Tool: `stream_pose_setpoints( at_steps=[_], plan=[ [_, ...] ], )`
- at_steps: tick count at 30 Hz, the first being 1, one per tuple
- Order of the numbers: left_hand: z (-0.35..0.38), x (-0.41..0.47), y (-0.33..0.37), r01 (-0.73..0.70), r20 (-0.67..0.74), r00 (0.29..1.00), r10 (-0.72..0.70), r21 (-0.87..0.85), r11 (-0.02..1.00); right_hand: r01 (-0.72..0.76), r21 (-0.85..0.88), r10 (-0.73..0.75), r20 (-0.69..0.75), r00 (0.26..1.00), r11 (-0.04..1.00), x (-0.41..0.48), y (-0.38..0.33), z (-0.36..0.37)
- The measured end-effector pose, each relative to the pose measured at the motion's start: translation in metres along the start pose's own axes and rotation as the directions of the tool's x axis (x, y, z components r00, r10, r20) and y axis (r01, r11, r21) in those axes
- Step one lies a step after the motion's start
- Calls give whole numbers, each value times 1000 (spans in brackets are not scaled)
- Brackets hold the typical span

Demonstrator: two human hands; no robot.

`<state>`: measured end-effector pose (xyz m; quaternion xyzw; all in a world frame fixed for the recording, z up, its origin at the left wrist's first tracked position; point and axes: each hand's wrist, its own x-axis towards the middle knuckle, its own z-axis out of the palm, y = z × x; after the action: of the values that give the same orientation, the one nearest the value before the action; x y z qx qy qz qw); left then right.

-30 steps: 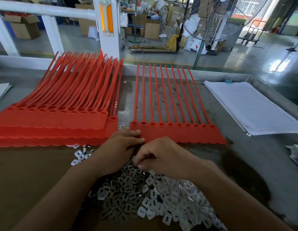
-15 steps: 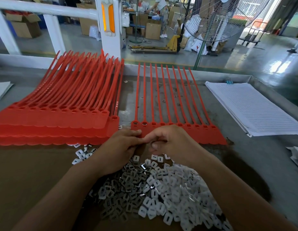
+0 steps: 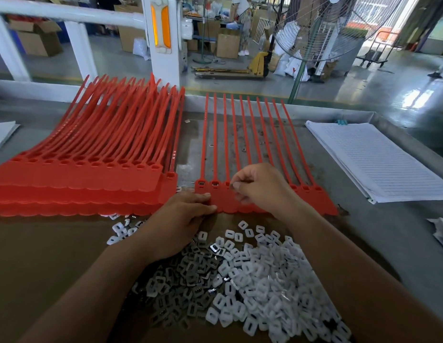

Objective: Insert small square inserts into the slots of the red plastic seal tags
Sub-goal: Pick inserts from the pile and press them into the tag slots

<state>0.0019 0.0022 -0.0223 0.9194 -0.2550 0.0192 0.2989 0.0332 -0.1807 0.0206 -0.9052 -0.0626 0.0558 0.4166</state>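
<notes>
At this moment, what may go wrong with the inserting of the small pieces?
1. The right hand hides the middle slots of the tag strip, so a slot may be skipped or filled crookedly.
2. The left hand presses only the strip's left end; the strip might shift.

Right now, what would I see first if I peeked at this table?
A big stack of red seal tags fans out on the left, one flat strip of tags beside it. Nearer, a heap of white square inserts is piled up, and the right hand pinches at the strip's slots.
</notes>
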Motion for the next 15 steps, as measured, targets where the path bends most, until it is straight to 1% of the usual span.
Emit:
stream_pose_setpoints(
  at_steps=[2,3,7,11,15],
  plan=[
    [0,-1,-1,-3,-3,1000,3,6,1000,22,-136,-28,-38,999,990,9,1,1],
    [1,-1,-1,-4,-5,1000,4,10,1000,21,-169,-30,-52,998,985,14,2,1],
    [1,-1,-2,-11,-2,1000,11,16,1000,-2,-210,-12,-69,998,978,29,11,9],
    [1,-1,-3,-14,7,1000,14,27,1000,0,-257,-26,-95,995,966,35,18,15],
    [1,-1,-3,-15,4,1000,15,26,1000,-9,-288,-12,-69,998,958,38,20,16]
  ],
)
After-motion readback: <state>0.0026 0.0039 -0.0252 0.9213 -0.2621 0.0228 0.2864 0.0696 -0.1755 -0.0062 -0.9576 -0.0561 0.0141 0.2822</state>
